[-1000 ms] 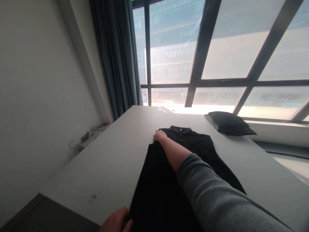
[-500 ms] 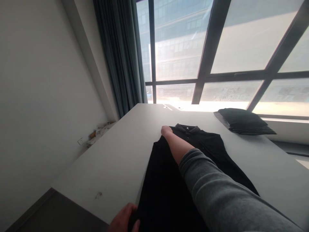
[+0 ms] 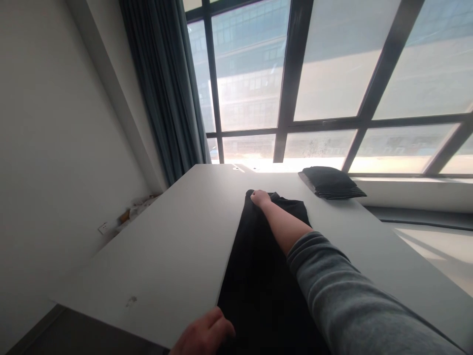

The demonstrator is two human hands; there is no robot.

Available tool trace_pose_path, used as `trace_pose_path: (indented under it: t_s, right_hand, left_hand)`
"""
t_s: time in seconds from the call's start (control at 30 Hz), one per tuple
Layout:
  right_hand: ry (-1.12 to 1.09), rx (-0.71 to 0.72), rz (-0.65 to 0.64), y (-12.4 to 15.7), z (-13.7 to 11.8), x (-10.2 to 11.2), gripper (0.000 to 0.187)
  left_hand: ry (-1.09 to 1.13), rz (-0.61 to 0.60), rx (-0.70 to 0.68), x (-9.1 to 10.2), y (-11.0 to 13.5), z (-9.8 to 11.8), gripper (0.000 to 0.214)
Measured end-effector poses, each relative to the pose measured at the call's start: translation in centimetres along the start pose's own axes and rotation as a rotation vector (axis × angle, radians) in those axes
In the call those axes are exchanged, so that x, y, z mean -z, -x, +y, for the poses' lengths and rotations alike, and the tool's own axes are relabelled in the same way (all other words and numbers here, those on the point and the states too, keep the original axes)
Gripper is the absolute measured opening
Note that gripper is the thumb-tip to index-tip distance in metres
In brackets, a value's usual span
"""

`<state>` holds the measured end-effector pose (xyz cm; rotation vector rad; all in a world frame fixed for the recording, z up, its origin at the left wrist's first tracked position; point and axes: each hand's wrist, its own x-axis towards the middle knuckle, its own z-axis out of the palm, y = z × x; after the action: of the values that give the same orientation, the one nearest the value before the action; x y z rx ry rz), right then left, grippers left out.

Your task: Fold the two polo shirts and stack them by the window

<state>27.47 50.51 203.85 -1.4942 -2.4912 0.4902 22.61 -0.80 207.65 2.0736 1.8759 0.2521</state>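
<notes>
A black polo shirt (image 3: 258, 276) lies lengthwise on the white table, its collar end far from me. Up by the collar, my right hand (image 3: 260, 198) is closed on the shirt's fabric. My right forearm, in a grey sleeve, stretches across the garment and covers part of its right side. Close to me, my left hand (image 3: 207, 333) has its fingers curled on the shirt's left edge near the hem. The shirt's left side is turned inward, and only a bit of the collar shows beside my right hand.
A stack of folded dark clothes (image 3: 328, 182) sits at the table's far right corner. Large windows (image 3: 251, 74) and a dark curtain (image 3: 162, 88) stand behind the white table (image 3: 166, 236). A wall socket (image 3: 103, 228) and some clutter are beyond its left edge.
Both hands have carried the shirt's left side inward to the right, so it looks narrower and the collar is mostly covered. The view has turned somewhat to the right.
</notes>
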Motion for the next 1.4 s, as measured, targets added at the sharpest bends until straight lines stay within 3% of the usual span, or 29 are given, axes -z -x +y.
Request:
trace_pose_path:
  t_s: [0.23, 0.33, 0.43, 0.53, 0.7, 0.97, 1.2, 1.3, 1.4]
  right_hand:
    - [0.021, -0.066, -0.101, 2.6, 3.5, -2.2, 0.060]
    - [0.004, -0.070, -0.110, 2.8, 3.6, -3.1, 0.063]
    - [-0.013, -0.075, -0.111, 2.8, 3.7, -3.9, 0.067]
    - [-0.020, -0.073, -0.115, 2.6, 3.9, -4.6, 0.070]
    - [-0.021, -0.050, -0.124, 0.8, 3.7, -5.2, 0.070]
    - [-0.006, 0.000, -0.126, -4.3, 2.0, -5.9, 0.073]
    - [0.006, 0.061, -0.113, -5.2, 1.6, -6.1, 0.072]
    - [0.008, 0.120, -0.054, -4.3, 3.2, -4.5, 0.069]
    - [0.019, 0.104, 0.044, -3.2, 7.7, -1.8, 0.063]
  left_hand:
    - [-0.011, -0.284, -0.076, -1.3, -3.6, 2.8, 0.020]
    - [0.043, -0.166, -0.068, -0.9, -5.0, 3.4, 0.024]
    - [-0.063, 0.023, -0.059, -1.6, -6.6, 2.8, 0.045]
    - [-0.205, 0.039, -0.055, -3.8, -7.9, 1.0, 0.066]
    - [-0.305, 0.071, -0.053, -6.1, -9.3, -1.8, 0.067]
    - [-0.286, 0.033, 0.021, -3.9, -11.2, -2.6, 0.063]
    - [-0.200, -0.091, -0.161, -3.0, -9.1, -1.3, 0.086]
    - [-0.206, -0.098, -0.247, -2.7, -9.3, -0.2, 0.073]
    - [-0.214, -0.140, -0.419, -2.3, -11.1, 1.9, 0.045]
